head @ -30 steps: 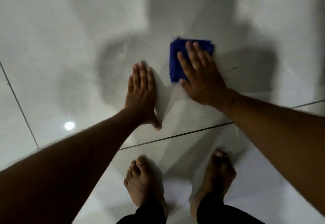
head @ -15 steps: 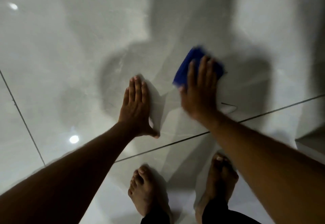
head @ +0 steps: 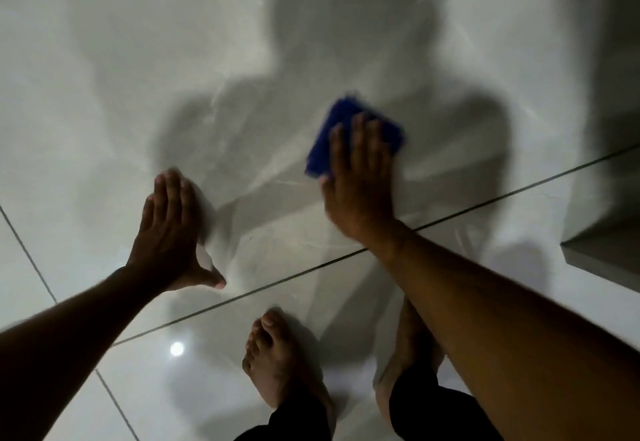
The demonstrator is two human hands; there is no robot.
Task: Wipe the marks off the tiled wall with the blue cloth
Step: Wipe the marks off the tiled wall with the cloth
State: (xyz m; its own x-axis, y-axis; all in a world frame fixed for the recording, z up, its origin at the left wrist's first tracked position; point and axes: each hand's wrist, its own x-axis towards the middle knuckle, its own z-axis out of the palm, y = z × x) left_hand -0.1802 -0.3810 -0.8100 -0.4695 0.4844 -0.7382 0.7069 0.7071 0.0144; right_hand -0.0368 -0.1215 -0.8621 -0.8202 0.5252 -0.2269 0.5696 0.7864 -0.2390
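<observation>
A folded blue cloth lies flat against the glossy pale tiled wall, tilted to the right and blurred. My right hand presses on it with fingers spread over its lower right part, so only its upper left side shows. My left hand is flat on the wall to the left, fingers together, thumb out, holding nothing. No marks on the tiles can be made out in the dim light.
A dark grout line runs diagonally where wall meets floor. My two bare feet stand on the shiny floor tiles below. A grey ledge corner juts in at the right. A lamp reflection glows on the floor.
My right hand and the cloth have turned from square to tilted and slid along the wall. The left hand stays flat on the tile; the view has shifted down and left.
</observation>
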